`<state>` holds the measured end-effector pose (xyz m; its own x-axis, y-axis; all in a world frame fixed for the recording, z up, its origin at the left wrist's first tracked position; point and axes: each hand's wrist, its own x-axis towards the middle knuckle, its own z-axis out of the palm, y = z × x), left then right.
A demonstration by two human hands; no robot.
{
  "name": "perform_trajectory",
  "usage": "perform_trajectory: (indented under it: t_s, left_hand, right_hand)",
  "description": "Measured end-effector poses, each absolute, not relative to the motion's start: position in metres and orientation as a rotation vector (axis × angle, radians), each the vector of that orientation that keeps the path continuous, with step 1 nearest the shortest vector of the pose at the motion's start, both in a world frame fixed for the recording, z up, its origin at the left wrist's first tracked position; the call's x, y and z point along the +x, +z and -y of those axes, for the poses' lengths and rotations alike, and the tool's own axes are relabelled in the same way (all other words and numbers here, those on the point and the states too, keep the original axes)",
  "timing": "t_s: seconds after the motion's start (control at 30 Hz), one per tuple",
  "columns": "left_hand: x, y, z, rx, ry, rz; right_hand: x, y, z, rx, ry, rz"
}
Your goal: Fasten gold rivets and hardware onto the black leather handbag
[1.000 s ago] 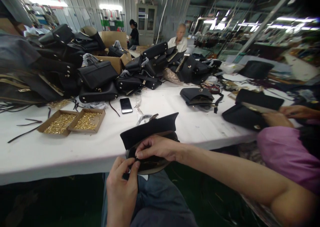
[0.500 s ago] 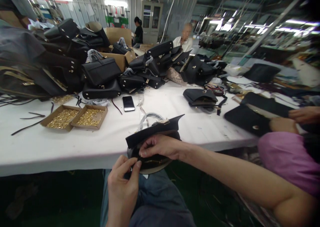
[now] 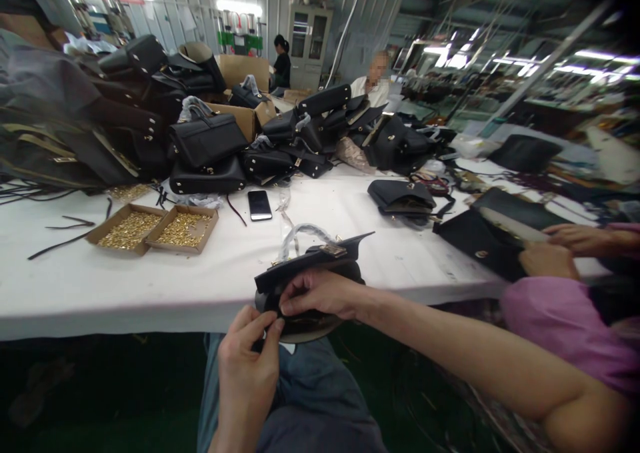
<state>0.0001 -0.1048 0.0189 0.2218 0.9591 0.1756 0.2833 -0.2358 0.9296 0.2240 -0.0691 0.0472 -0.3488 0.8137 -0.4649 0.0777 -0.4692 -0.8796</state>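
Note:
A black handbag [image 3: 310,266] with a wrapped handle [image 3: 305,230] rests at the table's front edge, its flap raised and its mouth facing me. My left hand [image 3: 250,346] pinches with thumb and forefinger at the bag's left side edge. Reaching into the mouth, my right hand [image 3: 313,293] has its thumb and fingers pressed together close to the left fingertips. Whatever small piece sits between the right fingers is too hidden to name. Further left, two cardboard trays [image 3: 155,230] hold many small gold metal pieces [image 3: 127,230].
A phone [image 3: 260,205] lies on the white table [image 3: 220,286]. Piled black handbags [image 3: 210,140] fill the back, and another black bag [image 3: 403,198] lies to the right. At far right a co-worker's hands [image 3: 550,256] handle a black bag. Black straps [image 3: 65,236] lie left.
The view has shifted slightly. My hands stay pinched at the bag with very little movement. The co-worker's hands and bag at the right have moved a bit left.

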Motion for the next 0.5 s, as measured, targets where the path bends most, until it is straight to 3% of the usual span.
perform_trajectory:
  t_s: [0.5]
  left_hand:
    - [-0.004, 0.023, 0.104, 1.718, 1.043, -1.164]
  right_hand:
    - [0.240, 0.052, 0.053, -1.330, 1.869, 1.542]
